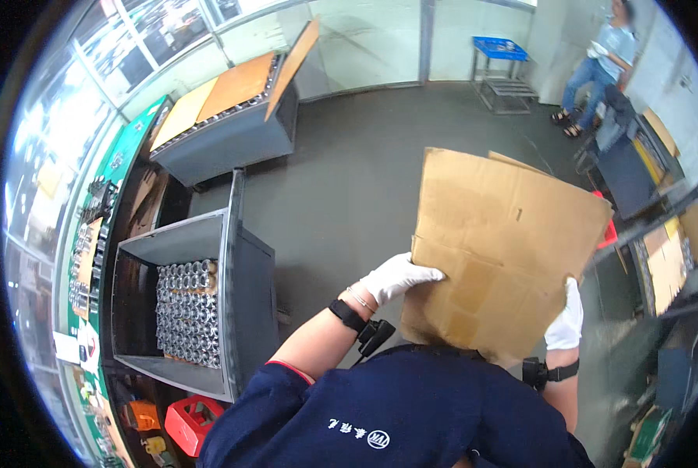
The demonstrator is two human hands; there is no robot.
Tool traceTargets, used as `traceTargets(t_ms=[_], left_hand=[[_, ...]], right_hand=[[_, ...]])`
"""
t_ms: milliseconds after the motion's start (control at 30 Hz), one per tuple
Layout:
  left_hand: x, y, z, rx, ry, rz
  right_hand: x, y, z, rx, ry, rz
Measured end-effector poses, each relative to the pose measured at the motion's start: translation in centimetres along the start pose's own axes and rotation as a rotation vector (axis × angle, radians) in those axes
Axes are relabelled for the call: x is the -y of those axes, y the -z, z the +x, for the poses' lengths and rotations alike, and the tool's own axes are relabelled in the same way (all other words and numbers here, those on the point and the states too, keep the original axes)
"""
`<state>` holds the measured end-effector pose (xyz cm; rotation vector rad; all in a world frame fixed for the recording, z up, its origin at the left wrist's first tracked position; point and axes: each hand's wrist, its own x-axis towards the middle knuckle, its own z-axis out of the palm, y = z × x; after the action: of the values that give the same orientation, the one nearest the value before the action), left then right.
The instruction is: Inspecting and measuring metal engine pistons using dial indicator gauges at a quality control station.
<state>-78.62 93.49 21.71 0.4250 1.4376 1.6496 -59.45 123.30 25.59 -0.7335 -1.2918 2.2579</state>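
The cardboard sheet (505,249) is up in the air in front of the person, a big flat brown piece with a crease across it, held tilted over the grey floor (349,179). The left hand (399,277), in a white glove, is clamped on the sheet's lower left edge, fingers curled over the front face. The right hand (567,320), gloved the same, grips the lower right edge, fingers wrapped round it from behind. Both wrists carry black straps, and the person wears a dark blue top.

To the left stands a grey metal bin (239,273), open at the top, with rows of shiny metal cylinders (186,312) packed upright inside against its right wall. Further back is a second grey bin (232,132), its contents covered by flat cardboard pieces, one leaning up at its right end. A red plastic crate (189,421) sits low on the left beside an orange item I cannot make out. A blue crate (501,48) rests on a metal rack by the far wall, and another person (598,66) stands near it in the corner.
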Motion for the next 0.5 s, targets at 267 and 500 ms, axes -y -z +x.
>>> traceTargets(t_ms=[267, 500], left_hand=[[-5.1, 12.0, 8.2, -0.317, -0.082, -0.089], [-14.7, 21.1, 6.6, -1.053, -0.034, 0.236]], right_hand=[[-1.9, -12.3, 22.0, 0.315, -0.033, 0.094], [-1.7, -30.9, 37.0, 0.275, 0.287, -0.073]])
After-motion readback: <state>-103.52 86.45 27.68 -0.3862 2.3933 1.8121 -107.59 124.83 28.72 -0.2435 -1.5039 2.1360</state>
